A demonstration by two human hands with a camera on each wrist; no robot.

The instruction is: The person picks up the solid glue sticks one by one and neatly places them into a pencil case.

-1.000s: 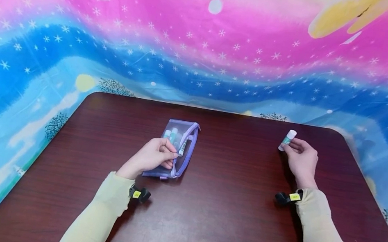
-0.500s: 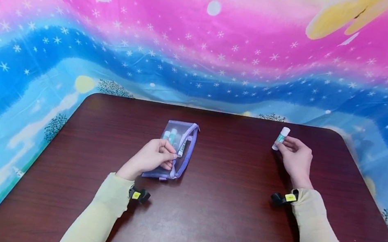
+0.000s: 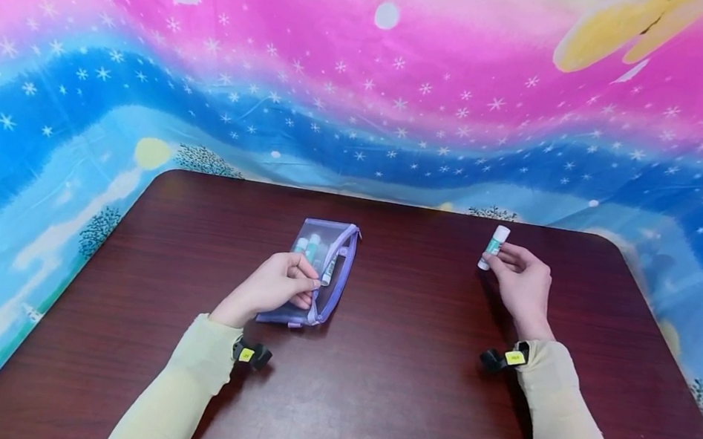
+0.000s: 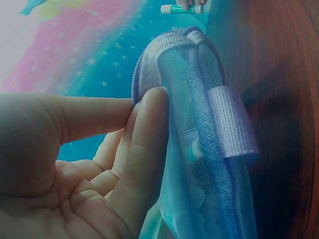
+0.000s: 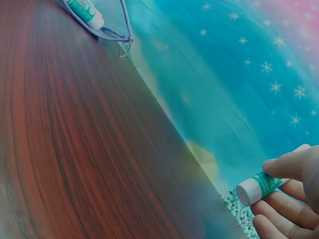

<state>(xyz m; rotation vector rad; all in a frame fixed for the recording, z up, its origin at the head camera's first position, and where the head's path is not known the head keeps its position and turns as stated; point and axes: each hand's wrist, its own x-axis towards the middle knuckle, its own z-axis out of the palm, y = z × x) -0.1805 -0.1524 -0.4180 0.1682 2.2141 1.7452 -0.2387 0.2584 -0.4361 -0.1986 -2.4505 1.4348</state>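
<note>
A see-through mesh zip pouch (image 3: 315,230) with purple edging lies on the table left of centre, its zipped mouth spread apart. My left hand (image 3: 278,283) pinches the edge of that mouth between thumb and forefinger; the left wrist view shows the pinched zip edge (image 4: 149,74) up close. Inside the pouch are several glue sticks (image 3: 313,248) with white caps and green labels. On the right, my right hand (image 3: 526,285) holds another glue stick (image 3: 494,247) by thumb and fingers, nearly upright above the table and apart from the pouch.
The dark wood table (image 3: 366,402) has a rounded far edge. Behind it hangs a pink and blue patterned cloth (image 3: 314,102). A black wrist camera (image 3: 253,354) sits on the left cuff, and another wrist camera (image 3: 500,358) on the right.
My right hand has moved left with the glue stick, closer to the pouch. The left hand and the pouch stay in place.
</note>
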